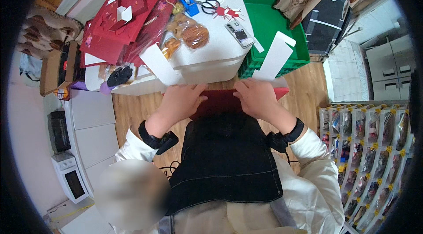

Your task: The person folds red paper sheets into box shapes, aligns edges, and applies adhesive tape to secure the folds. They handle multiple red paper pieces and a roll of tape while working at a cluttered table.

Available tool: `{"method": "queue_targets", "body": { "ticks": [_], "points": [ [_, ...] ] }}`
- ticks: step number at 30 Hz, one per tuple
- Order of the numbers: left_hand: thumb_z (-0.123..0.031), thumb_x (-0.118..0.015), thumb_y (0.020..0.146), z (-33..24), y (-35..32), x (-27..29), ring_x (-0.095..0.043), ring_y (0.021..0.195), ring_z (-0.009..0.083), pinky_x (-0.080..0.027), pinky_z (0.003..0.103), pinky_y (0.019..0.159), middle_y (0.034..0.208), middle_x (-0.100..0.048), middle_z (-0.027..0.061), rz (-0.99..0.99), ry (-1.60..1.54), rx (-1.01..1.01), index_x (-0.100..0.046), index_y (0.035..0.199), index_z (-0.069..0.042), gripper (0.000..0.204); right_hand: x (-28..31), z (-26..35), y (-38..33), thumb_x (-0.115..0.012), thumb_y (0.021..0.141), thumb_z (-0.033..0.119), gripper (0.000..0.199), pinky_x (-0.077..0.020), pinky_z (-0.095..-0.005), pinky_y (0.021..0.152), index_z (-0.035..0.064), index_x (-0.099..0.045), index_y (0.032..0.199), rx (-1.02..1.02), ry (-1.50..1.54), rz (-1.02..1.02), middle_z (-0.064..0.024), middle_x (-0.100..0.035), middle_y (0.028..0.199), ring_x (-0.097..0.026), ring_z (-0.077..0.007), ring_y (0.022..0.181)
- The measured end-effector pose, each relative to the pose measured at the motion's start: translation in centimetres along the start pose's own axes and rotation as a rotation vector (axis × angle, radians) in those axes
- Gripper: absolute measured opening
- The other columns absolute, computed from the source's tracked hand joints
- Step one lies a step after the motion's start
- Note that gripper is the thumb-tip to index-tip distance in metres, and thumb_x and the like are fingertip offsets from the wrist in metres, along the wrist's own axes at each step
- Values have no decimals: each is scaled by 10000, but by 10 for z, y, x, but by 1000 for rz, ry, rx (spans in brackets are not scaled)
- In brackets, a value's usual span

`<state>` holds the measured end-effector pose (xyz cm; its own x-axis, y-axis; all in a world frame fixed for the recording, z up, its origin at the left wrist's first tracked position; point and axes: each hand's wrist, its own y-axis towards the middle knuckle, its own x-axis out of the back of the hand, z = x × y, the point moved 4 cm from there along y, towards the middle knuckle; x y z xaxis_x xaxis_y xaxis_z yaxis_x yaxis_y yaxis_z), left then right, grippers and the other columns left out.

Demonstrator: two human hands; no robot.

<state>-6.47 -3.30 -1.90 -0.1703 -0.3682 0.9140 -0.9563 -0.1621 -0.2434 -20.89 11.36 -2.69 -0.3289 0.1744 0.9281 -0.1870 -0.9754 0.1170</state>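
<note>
- Grips the left end of a red-and-white card piece [218, 104] at nine o'clock with the left hand [183, 99].
- Grips the right end at three o'clock with the right hand [257, 97].
- Holds this piece at the far edge of the black apron [229, 154], with white flaps [276, 55] sticking out toward ten and two o'clock.
- Faces the white bench [216, 60] at twelve o'clock, with black-handled scissors [210, 8] on top.
- Has red card sheets [99, 51] piled between ten and eleven o'clock, a green crate [266, 16] toward one.
</note>
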Motion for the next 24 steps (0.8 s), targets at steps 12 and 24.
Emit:
{"method": "queue_targets", "body": {
  "ticks": [12, 24],
  "points": [
    [-399, -760, 687, -26, 25, 10, -515, 1156, 264, -395, 488, 974, 1294, -513, 72, -382, 529, -148, -282, 1491, -215, 953, 42, -5, 25, -614, 857, 196, 97, -489, -412, 574, 102, -589, 867, -116, -34, -16, -76, -636, 762, -637, -280, 763],
    [-203, -611, 876, 27, 33, -34, -640, 843, 281, -498, 365, 764, 1004, -673, 167, 625, -495, -229, -563, 1233, -41, 395, 21, 16, 14, -630, 792, 184, 104, -502, -409, 596, 105, -606, 856, 170, -188, 399, -60, -649, 788, -655, -269, 776]
  ]
}}
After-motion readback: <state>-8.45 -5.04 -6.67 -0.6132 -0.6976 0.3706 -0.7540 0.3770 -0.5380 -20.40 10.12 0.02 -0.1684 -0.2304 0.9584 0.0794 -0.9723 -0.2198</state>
